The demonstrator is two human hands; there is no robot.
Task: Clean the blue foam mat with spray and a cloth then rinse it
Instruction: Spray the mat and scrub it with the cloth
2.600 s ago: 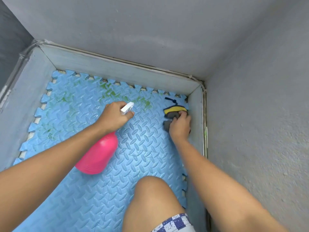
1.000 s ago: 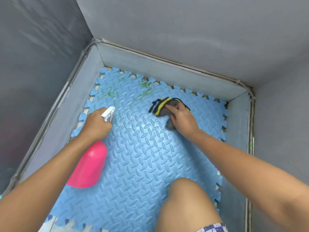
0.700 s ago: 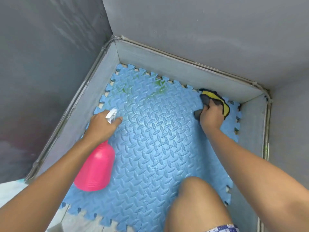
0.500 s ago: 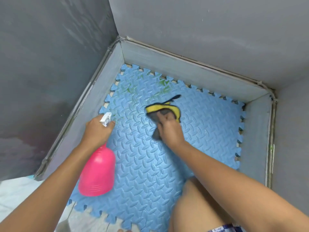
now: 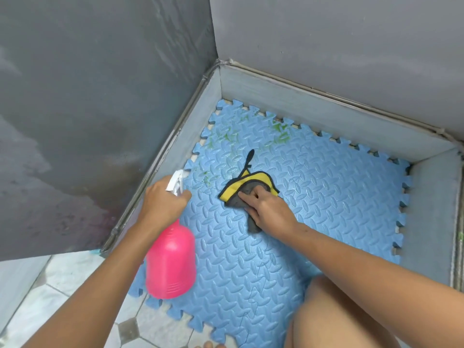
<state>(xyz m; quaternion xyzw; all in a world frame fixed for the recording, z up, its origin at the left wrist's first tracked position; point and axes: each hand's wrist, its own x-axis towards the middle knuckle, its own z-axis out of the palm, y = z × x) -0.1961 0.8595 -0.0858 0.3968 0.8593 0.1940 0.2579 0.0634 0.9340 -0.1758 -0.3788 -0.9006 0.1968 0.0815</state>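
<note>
1. Pink spray bottle (image 5: 172, 264), at the mat's 8 o'clock edge, hangs from the left hand (image 5: 162, 202). The fingers are wrapped round its neck under the white trigger head (image 5: 177, 180). It has kept this station through the last strokes, nozzle aimed toward 12 o'clock.
2. Unwiped green marks (image 5: 278, 129) remain on the blue foam mat (image 5: 326, 197), in its 11 o'clock corner and along the far edge toward 12. The recent strokes have not reached them, so the wiping stage is judged unfinished and rinsing some way off.
3. Yellow-and-grey cloth (image 5: 247, 184) lies on the mat just to the 10 o'clock side of centre, its black loop (image 5: 250, 156) pointing to 12. Under a second ago it was in the 2 o'clock corner; it has since swept across to the left.
4. Pressing on the cloth, the right hand (image 5: 268, 209) has its fingers bent over the grey face, gripping it against the foam. The sweep brings it near the marks, probably the next ground to scrub.
5. Bare knee (image 5: 339, 310) sits over the mat's 5 o'clock edge.
</note>
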